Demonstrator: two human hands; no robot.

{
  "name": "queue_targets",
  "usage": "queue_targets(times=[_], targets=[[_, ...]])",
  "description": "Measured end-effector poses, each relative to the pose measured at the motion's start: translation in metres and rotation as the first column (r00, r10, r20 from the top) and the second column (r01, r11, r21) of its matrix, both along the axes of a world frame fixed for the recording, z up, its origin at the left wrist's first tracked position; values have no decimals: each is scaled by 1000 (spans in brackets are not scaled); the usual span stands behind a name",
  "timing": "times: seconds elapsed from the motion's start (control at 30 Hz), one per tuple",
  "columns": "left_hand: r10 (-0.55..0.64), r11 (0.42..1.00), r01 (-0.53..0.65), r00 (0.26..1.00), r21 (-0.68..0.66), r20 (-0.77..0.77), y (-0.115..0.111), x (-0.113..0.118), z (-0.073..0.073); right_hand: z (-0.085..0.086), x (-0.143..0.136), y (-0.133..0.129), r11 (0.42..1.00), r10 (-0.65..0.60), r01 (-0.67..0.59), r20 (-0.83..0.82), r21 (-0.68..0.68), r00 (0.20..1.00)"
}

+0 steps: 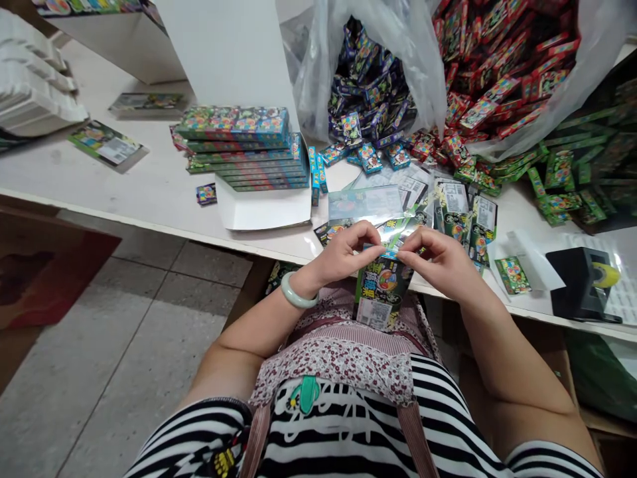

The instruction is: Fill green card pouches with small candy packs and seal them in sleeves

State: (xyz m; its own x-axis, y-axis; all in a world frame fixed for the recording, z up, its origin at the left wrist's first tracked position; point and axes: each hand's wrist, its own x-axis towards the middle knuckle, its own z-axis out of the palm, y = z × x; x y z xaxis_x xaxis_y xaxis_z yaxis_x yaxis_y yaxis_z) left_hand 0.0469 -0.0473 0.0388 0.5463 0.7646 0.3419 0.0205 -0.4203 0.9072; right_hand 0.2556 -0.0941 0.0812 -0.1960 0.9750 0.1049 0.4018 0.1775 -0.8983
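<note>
My left hand [350, 251] and my right hand [440, 260] meet at the table's front edge, thumbs and fingers pinched together. Between them they grip the top edge of a black, yellow and green printed packet [382, 292] with a white label area near its bottom. The packet hangs down in front of the apron, and a strip of light blue shows at its top between my fingertips. Just beyond my hands lies a clear plastic sleeve [365, 199] over more printed packets [450, 216].
A stack of flat candy boxes [243, 156] stands in a white open carton [269, 211] to the left. Plastic bags of purple-blue boxes [368, 86] and red boxes [497, 86] sit behind. Green boxes [562, 172] and a black tape dispenser [580, 282] are at right.
</note>
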Motion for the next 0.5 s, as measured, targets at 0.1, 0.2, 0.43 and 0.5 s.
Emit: queue_targets(times=[0.1,0.2,0.43,0.5], targets=[[1,994,0,1000,109,-2,-1,0,-2,-2,1,-1,1000,-8,8,-9,18,1000],[25,952,-26,1000,306,7,0,1,-6,-8,0,-2,998,-35,35,1,60,999],[66,837,-68,998,543,23,-6,0,-10,-12,-2,-4,961,-149,129,66,246,987],[107,814,-96,994,573,15,-9,0,-11,-12,-1,-4,942,-174,131,115,309,978]])
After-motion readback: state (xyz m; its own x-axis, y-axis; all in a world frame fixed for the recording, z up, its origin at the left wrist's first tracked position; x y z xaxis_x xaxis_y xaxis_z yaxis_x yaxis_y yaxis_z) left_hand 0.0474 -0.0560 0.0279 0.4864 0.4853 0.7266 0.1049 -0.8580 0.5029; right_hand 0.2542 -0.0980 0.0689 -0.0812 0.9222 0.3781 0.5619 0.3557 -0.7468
